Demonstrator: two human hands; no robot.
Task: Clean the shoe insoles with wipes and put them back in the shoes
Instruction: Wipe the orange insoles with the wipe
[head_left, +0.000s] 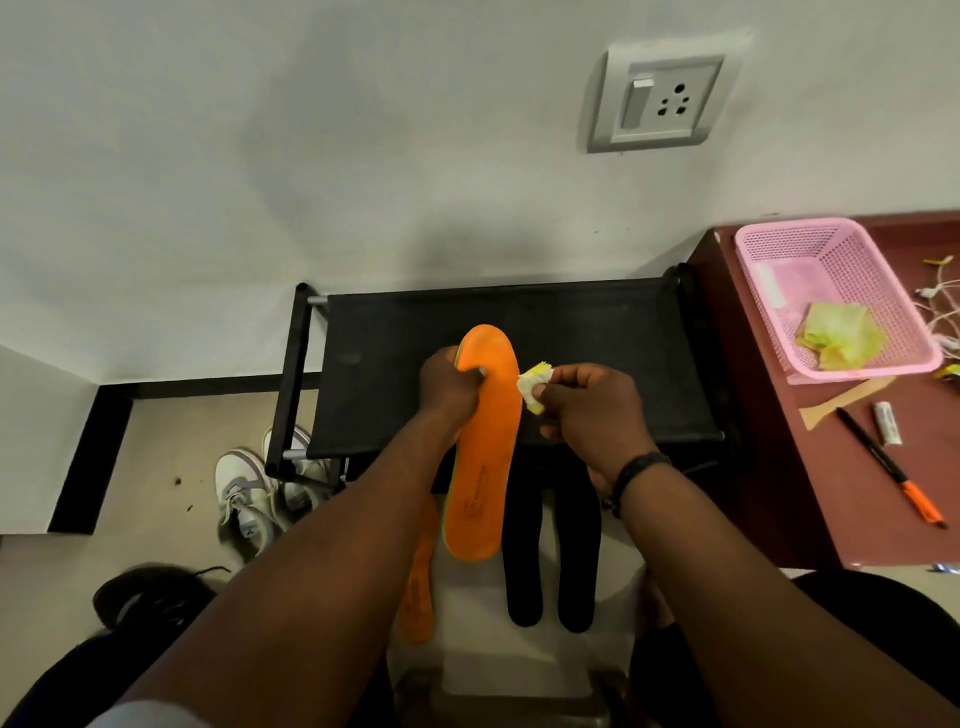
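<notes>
My left hand (451, 387) grips an orange insole (483, 467) near its toe end and holds it above the black shoe rack (597, 338). Just right of the insole's toe, my right hand (587, 410) pinches a crumpled yellow-white wipe (532, 387). A second orange insole (418, 587) lies below, partly hidden by my left forearm. Two black insoles (550, 561) lie side by side to the right of it. White sneakers (249, 493) stand on the floor left of the rack, and a dark shoe (150, 592) sits at the lower left.
On the maroon table (779, 467) at the right stands a pink basket (831, 296) holding used yellow wipes (839, 335). An orange-tipped pen (888, 467), a small tube and cables lie beside it. A wall socket (662, 98) is mounted above.
</notes>
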